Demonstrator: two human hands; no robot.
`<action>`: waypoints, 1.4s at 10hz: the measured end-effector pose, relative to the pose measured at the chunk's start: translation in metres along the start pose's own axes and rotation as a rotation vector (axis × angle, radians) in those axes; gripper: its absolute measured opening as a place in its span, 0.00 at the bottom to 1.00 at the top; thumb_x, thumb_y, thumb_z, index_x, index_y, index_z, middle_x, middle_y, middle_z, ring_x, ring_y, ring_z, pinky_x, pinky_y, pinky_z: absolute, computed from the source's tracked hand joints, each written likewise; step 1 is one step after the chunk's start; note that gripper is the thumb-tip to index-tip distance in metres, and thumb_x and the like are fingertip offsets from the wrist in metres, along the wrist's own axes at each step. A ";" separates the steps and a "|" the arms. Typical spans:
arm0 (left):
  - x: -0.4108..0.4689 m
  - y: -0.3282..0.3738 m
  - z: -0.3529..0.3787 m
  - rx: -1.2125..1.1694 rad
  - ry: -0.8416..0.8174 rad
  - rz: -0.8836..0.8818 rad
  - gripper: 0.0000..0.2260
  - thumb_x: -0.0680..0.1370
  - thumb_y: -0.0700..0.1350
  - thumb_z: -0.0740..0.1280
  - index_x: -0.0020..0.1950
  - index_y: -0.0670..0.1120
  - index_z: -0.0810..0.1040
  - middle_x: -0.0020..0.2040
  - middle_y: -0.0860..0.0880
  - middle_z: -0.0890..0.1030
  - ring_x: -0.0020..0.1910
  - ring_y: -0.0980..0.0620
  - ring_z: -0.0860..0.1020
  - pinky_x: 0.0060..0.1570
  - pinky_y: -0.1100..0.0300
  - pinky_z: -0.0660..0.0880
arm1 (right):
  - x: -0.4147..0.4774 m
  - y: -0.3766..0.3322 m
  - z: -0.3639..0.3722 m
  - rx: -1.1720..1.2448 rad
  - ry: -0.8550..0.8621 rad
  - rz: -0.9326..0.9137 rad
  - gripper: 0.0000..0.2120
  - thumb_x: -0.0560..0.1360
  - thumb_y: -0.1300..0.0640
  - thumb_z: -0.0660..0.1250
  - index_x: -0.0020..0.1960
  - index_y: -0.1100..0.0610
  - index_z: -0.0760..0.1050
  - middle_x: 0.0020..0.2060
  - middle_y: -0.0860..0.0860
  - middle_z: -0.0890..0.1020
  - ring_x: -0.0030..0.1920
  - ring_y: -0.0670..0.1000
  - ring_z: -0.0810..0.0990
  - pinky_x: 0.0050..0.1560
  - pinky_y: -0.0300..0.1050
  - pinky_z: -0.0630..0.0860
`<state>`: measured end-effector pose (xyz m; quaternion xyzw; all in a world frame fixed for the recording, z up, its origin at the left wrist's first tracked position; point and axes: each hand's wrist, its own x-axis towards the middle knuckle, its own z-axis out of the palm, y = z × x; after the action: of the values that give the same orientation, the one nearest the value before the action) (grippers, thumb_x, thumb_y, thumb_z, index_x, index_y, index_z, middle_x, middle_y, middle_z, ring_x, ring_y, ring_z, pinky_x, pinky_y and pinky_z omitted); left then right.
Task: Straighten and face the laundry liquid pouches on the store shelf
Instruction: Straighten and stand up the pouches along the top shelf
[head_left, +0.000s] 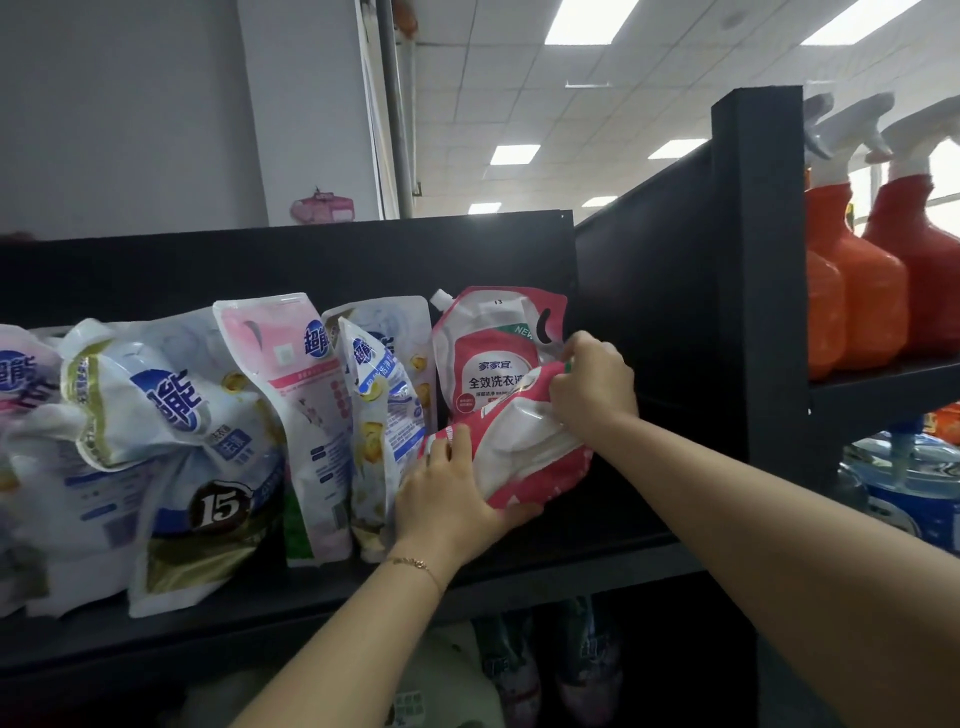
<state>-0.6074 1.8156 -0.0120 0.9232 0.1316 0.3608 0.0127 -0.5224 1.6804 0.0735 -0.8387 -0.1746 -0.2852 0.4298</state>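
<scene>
Fingers (456, 447) of the left hand (447, 499) curl round the base of a slumped red pouch (524, 447), right hand (592, 387) pinching its top edge. Black shelf (613, 525) sits under them, white-blue pouches (171, 441) left of the fingers, upright red pouch (483, 358) just behind. Looks floppy, sloshy, slick: I'd carry the base, steer by the top seam.

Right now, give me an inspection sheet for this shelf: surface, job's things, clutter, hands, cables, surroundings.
Surface: black shelf, pouches standing along it.
Job's things: front red pouch slumped and tilted; rear red pouch upright behind it; white pouches to the left lean, crumpled.
Clutter: nothing seen.
Hands: left hand grips front red pouch's lower edge; right hand pinches its top.
Cables: nothing seen.
Surroundings: orange spray bottles on the right-hand shelf.
</scene>
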 end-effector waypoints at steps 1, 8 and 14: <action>-0.004 -0.001 0.005 -0.102 0.028 -0.054 0.52 0.60 0.75 0.65 0.73 0.47 0.52 0.72 0.47 0.63 0.71 0.46 0.63 0.69 0.52 0.63 | -0.006 -0.030 0.004 -0.018 0.081 -0.097 0.11 0.75 0.64 0.61 0.56 0.57 0.73 0.56 0.56 0.72 0.46 0.59 0.77 0.41 0.47 0.73; 0.002 0.070 0.008 -0.547 -0.057 -0.684 0.38 0.74 0.58 0.47 0.77 0.36 0.42 0.76 0.35 0.48 0.75 0.37 0.50 0.73 0.49 0.50 | 0.007 -0.109 0.029 -0.466 0.179 -0.662 0.16 0.71 0.66 0.63 0.57 0.54 0.69 0.47 0.53 0.75 0.41 0.55 0.69 0.57 0.53 0.62; -0.010 0.037 0.006 -0.490 -0.110 -0.458 0.54 0.64 0.65 0.74 0.73 0.35 0.52 0.72 0.38 0.60 0.71 0.42 0.62 0.70 0.56 0.59 | -0.003 -0.080 0.033 -0.486 0.201 -0.929 0.13 0.69 0.54 0.68 0.51 0.59 0.78 0.55 0.57 0.77 0.53 0.60 0.74 0.51 0.55 0.71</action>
<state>-0.6013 1.7779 -0.0189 0.8573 0.2441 0.3189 0.3222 -0.5572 1.7529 0.1054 -0.7170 -0.4142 -0.5568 0.0662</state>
